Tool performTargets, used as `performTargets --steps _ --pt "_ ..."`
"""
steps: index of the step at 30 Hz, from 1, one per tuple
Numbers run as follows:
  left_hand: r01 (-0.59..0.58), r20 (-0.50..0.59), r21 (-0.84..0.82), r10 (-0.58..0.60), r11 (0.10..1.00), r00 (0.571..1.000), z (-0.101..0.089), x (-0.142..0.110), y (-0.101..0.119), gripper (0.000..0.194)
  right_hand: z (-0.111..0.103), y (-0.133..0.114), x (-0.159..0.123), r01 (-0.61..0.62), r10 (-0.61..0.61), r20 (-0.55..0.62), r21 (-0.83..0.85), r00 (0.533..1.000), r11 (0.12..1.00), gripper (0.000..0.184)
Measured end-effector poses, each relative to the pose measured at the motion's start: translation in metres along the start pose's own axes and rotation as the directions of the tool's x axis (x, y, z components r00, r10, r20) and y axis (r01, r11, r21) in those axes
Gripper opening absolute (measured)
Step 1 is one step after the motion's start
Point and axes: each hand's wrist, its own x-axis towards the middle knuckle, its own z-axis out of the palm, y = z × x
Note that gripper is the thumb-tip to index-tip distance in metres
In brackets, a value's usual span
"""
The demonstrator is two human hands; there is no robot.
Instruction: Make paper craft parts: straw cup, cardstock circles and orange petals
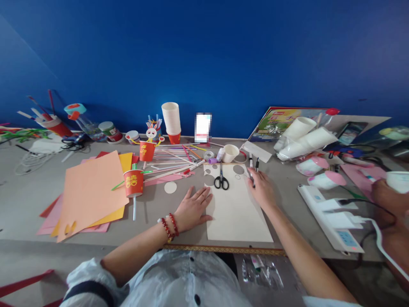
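Observation:
My left hand (194, 208) lies flat with its fingers spread, on the table and the left edge of a white sheet of paper (238, 217). Round holes are cut near the sheet's top. Black-handled scissors (221, 182) rest on the paper, blades pointing away from me. At the sheet's right edge my right hand (263, 187) has its fingers closed around a pen (251, 161), partly hidden by them. A second, dark pen (257, 164) is right beside those fingers. A cut white paper disc (170, 187) sits left of the sheet.
A red paper cup (133, 183) with straws stands by stacked coloured paper (92, 187). Behind are loose straws (172, 155), a cup with a rabbit face (147, 150), stacked white cups (171, 119) and tape (208, 155). A power strip (329, 217) and another person's hand (388, 198) are at right.

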Motion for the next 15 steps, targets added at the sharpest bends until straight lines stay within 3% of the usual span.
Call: performTargets --steps 4,8,12,15 --pt "0.017 -0.008 -0.011 -0.017 1.000 1.000 0.002 0.003 0.002 0.074 -0.008 -0.011 -0.001 0.055 -0.055 0.000 -0.038 0.999 0.998 0.045" --pt "0.020 -0.006 -0.021 -0.020 1.000 1.000 0.001 0.005 0.004 0.072 -0.006 -0.024 -0.009 0.119 -0.119 -0.002 0.050 0.993 0.992 0.043" --pt "0.006 0.003 -0.022 -0.006 1.000 1.000 -0.004 0.000 0.010 0.065 0.001 -0.033 -0.019 0.096 -0.097 0.009 0.026 0.995 0.995 0.040" --pt "-0.062 0.008 -0.031 0.062 0.998 0.998 -0.005 -0.005 0.015 0.074 0.002 -0.037 -0.021 0.085 -0.085 0.007 -0.016 0.996 0.996 0.039"
